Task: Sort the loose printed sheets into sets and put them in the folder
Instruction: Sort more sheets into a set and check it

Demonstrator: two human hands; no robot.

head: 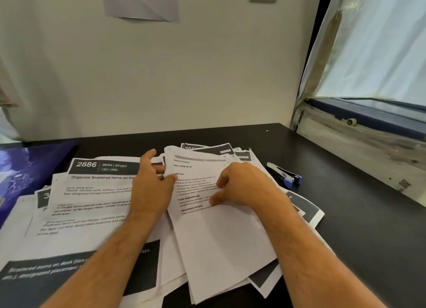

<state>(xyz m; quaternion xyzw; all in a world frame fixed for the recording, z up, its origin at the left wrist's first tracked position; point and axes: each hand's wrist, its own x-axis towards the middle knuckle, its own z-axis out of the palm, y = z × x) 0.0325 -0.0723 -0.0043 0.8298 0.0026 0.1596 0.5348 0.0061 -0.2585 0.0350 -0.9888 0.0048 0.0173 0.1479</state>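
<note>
Loose printed sheets cover the black desk [345, 227]. A sheet headed "2886 DESK / STUDY" [92, 192] tops the left heap. A mostly white sheet with small text [219, 234] tops the right heap. My left hand [151, 188] holds the left edge of that white sheet, thumb on top. My right hand [242, 185] rests on the same sheet with its fingers curled and the fingertips pressing the paper. A blue folder [25, 169] lies at the far left, partly under the papers.
A stapler [284, 175] with blue ends lies to the right of the papers. A window [368, 54] and its worn sill run along the right side. The wall behind carries a taped paper notice [140, 1].
</note>
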